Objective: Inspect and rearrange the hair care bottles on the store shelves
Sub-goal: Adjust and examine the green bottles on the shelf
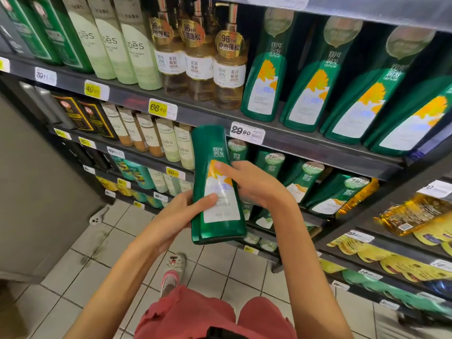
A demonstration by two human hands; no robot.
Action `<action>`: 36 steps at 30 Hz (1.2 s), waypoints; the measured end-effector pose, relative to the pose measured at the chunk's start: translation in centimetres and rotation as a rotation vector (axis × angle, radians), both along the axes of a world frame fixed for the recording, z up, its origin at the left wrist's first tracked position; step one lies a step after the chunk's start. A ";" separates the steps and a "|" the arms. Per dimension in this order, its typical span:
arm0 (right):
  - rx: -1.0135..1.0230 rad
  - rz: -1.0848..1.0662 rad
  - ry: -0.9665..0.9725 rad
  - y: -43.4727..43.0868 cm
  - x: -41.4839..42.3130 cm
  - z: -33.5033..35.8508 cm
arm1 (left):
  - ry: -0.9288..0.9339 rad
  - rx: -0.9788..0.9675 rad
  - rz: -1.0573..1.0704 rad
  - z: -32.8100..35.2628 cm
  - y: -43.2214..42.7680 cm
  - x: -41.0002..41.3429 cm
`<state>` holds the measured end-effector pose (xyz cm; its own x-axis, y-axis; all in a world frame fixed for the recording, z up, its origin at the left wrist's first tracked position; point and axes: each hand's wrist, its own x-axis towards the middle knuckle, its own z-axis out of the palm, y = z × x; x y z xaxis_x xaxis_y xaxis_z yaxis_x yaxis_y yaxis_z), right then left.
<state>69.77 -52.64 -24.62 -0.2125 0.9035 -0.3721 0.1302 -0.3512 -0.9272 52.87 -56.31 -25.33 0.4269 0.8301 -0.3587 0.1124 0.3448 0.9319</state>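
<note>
I hold a dark green shampoo bottle point(215, 148) with a white and yellow label upright in front of the shelves, label facing me. My left hand point(181, 214) grips its left edge, thumb lying across the label. My right hand point(254, 184) holds the right side, thumb on the label's upper part. Matching green bottles point(264, 77) stand in a row on the shelf above, to the right. Smaller green bottles point(303, 182) fill the shelf behind the held one.
Amber pump bottles point(230, 69) and pale green tubes point(137, 45) stand left of the green row. The dark shelf edge point(318, 148) carries price tags. Yellow packets point(391, 255) lie at lower right. A grey wall point(36, 179) closes the left; tiled floor lies below.
</note>
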 end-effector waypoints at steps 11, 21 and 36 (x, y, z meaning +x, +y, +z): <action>0.320 0.054 -0.001 -2.1 1.9 3.8 | 0.001 0.431 0.010 3.7 1.5 0.8; 0.689 -0.431 -0.029 -4.1 6.0 8.6 | -0.151 0.613 -0.096 8.6 4.0 8.4; 0.917 -0.722 -0.125 1.8 11.6 24.0 | -0.204 0.949 -0.276 24.3 12.1 16.3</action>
<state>81.41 -50.86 -0.58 0.4509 0.7401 0.4989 0.2825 0.4119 -0.8663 69.15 -44.23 -1.07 0.6267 0.5971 0.5007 -0.1161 -0.5638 0.8177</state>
